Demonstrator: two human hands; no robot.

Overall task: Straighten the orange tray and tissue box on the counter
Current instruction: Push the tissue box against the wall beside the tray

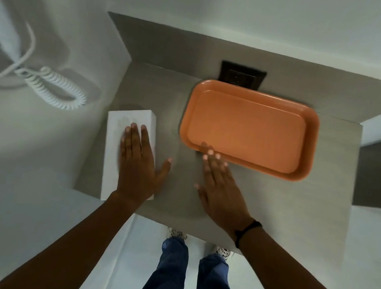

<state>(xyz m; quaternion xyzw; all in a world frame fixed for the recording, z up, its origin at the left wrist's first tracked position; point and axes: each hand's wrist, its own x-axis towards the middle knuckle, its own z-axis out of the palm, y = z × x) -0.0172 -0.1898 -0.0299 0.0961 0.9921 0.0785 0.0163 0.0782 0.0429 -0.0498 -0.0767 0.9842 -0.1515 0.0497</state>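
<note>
An empty orange tray (250,128) lies on the grey counter (274,200), slightly turned, its long side running left to right. A white tissue box (124,120) lies at the counter's left edge, long side pointing away from me. My left hand (139,164) rests flat on top of the box, fingers spread, covering its near half. My right hand (220,185) lies flat over the counter with its fingertips at the tray's near-left rim; whether they touch it is unclear. Neither hand grips anything.
A dark wall socket (242,74) sits on the grey backsplash just behind the tray. A white coiled phone cord (53,87) hangs on the wall to the left. The counter's near edge is above my shoes and legs (190,279). A recess opens at the right.
</note>
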